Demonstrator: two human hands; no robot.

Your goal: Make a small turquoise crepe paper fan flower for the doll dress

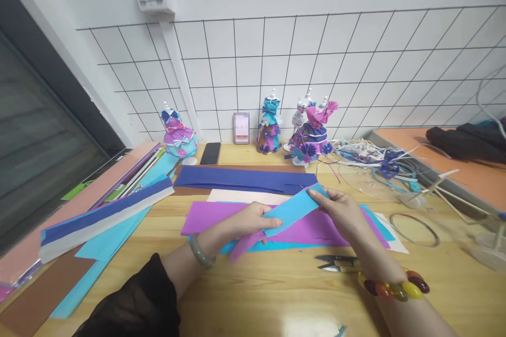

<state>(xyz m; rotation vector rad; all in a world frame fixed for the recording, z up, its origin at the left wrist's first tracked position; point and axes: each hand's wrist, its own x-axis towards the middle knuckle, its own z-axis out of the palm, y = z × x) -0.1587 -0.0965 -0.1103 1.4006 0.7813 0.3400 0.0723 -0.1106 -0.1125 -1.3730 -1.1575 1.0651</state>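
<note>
Between my two hands is a light blue paper strip (294, 212), tilted up to the right, with a purple piece (245, 245) showing beneath its lower left end. My left hand (253, 221) pinches that lower end, thumb on top. At the upper right end, my right hand (336, 208) grips the strip between thumb and fingers. Below the hands lie purple sheets (209, 214) over light blue ones (233, 247). Just under my right wrist rests a pair of small thread snips (336, 263), partly covered by the arm.
A dark blue strip (237, 178) lies behind the hands. Layered paper strips (106, 216) spread along the left. Miniature dress forms in paper dresses (179, 134) stand at the back, near a phone (211, 154) and a propped screen (241, 128). Tangled ribbons (356, 151) and a ring (414, 230) sit right.
</note>
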